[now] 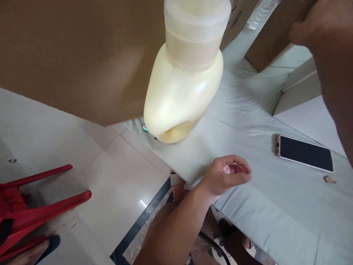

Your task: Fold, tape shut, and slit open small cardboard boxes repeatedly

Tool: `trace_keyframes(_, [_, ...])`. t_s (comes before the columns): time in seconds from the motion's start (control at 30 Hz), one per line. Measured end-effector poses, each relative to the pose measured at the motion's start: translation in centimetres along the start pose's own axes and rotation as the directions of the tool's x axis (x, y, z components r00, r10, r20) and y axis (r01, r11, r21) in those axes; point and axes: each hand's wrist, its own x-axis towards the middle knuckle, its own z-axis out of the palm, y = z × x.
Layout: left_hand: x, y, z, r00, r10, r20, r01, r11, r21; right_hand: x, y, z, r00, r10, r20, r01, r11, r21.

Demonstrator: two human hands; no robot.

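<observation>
My left hand [228,173] is just above the pale cloth, fingers curled and thumb meeting the fingertips, with nothing visible in it. At the upper right, my right hand [314,25] overlaps the edge of an upright brown box [273,40]; its fingers are hidden or blurred. A large cream-coloured bottle [184,88] with a translucent cap stands close to the camera, apart from both hands. The phone [306,152], screen dark, lies on the cloth right of my left hand.
A big brown carton [82,55] fills the upper left. White boxes [309,110] sit under my right forearm. The cloth-covered surface [264,206] ends above a tiled floor [110,191]. A red stool [35,209] stands at the left, with a person's foot below it.
</observation>
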Motion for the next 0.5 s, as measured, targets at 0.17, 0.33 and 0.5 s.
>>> trace_keyframes(0.17, [-0.1, 0.2, 0.2, 0.999, 0.038, 0.001, -0.038, 0.999, -0.005, 1.7, -0.6, 0.4, 0.985, -0.044, 0.166, 0.085, 0.964, -0.251])
trace_keyframes(0.33, [0.1, 0.5, 1.1, 0.99, 0.09, -0.11, -0.094, 0.995, -0.036, -6.8, -0.6, -2.4, 0.98, -0.195, -0.026, 0.189, 0.971, -0.144])
trace_keyframes(0.5, [-1.0, 1.3, 2.2, 0.897, 0.204, -0.393, -0.255, 0.963, -0.083, -22.1, 7.7, -6.8, 0.986, -0.138, -0.096, 0.147, 0.985, 0.093])
